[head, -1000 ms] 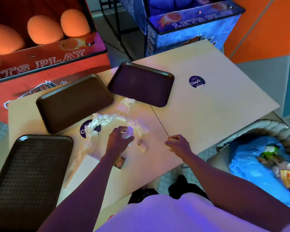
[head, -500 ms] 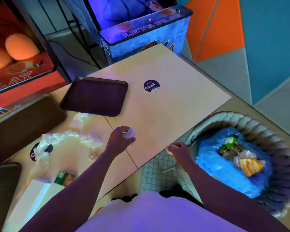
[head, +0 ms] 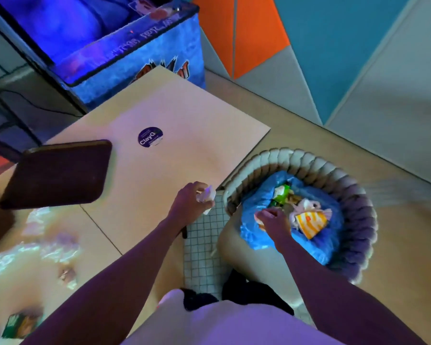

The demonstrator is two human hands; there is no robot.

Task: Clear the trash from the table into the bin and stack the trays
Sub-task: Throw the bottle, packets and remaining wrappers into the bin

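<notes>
A pale wooden tabletop [head: 184, 115] stood in front of a blue-lit arcade machine [head: 135, 46], with grey, teal and orange wall panels behind. The bin [head: 358, 210], a thick rope-woven basket with a blue liner [head: 259, 237], sat on the floor just off the tabletop's corner. The left hand [head: 192, 200] hovered at the tabletop edge beside the bin, fingers closed round a crumpled white paper [head: 206, 194] whose loose tip stuck out toward the bin. The right hand [head: 274, 219] hung over the bin's liner with fingers curled; I cannot tell whether it held anything. Inside the bin lay a yellow-and-white striped wrapper [head: 310, 221] and a green packet [head: 281, 192]. Well away from the bin, a dark tray [head: 57, 173] with rounded corners lay flat, one short end turned toward the bin. Farther from the bin lay clear plastic wrap [head: 35, 245], a small crumpled scrap [head: 66, 273] and a green card [head: 20, 324].
</notes>
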